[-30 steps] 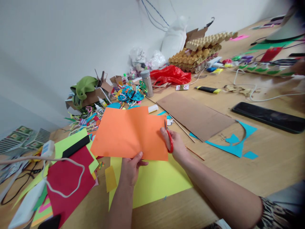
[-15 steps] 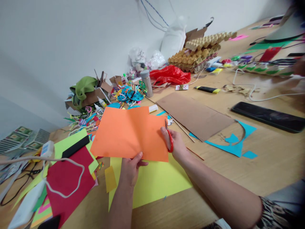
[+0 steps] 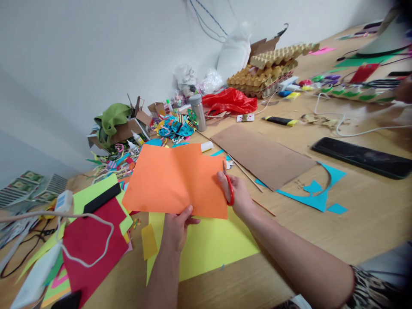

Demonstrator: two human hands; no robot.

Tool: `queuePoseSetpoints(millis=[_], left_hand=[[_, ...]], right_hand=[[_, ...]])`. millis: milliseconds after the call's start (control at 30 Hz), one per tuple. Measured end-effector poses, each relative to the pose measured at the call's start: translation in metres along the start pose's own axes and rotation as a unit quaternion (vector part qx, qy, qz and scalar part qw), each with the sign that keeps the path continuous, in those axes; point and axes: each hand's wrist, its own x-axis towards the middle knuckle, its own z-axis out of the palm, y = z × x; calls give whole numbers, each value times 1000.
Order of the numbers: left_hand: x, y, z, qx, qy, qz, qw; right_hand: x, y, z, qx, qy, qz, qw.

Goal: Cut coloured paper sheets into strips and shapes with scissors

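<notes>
My left hand (image 3: 179,227) pinches the lower edge of an orange sheet of paper (image 3: 161,180), thumb on top and fingers underneath. The sheet is held above the table, with a soft crease down its middle and a step in its top edge. My right hand (image 3: 240,197) grips red-handled scissors (image 3: 230,189) at the sheet's right edge; the blades point away from me and are partly hidden. Beneath the orange sheet lies a yellow sheet (image 3: 212,249), with a small mustard paper piece (image 3: 149,241) at its left.
Brown cardboard (image 3: 262,156), blue paper scraps (image 3: 318,199) and a black phone (image 3: 363,157) lie to the right. Red paper (image 3: 93,244) and a white cable are at left. Behind stand a metal bottle (image 3: 198,113), a red plastic bag (image 3: 230,101) and egg trays (image 3: 257,79).
</notes>
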Motion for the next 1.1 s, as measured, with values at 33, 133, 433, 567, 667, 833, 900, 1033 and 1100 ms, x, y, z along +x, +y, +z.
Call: queuePoseSetpoints(millis=[33, 133, 433, 567, 667, 833, 900, 1033, 1100], left_hand=[[0, 0, 0, 1, 0, 0, 1000], [0, -1, -1, 6, 1, -2, 1000], [1, -2, -2, 13, 1, -2, 1000], [1, -2, -3, 14, -1, -6, 1000], [1, -2, -3, 13, -2, -5, 1000], [1, -2, -2, 23, -2, -7, 1000], [0, -2, -1, 28, 0, -7, 1000], [-1, -3, 0, 32, 6, 2, 999], [-1, -3, 1, 32, 8, 7, 999]], right_hand=[[0, 0, 0, -2, 4, 0, 1000], [2, 1, -1, -10, 14, -3, 1000], [3, 2, -3, -13, 21, 0, 1000], [3, 3, -3, 5, 3, -8, 1000], [4, 4, -3, -1, 2, -11, 1000], [6, 4, -5, -35, 38, -5, 999], [7, 2, -6, -36, 45, -2, 998], [6, -1, -6, -24, 30, 1, 999], [6, -1, -6, -30, 32, -1, 999]])
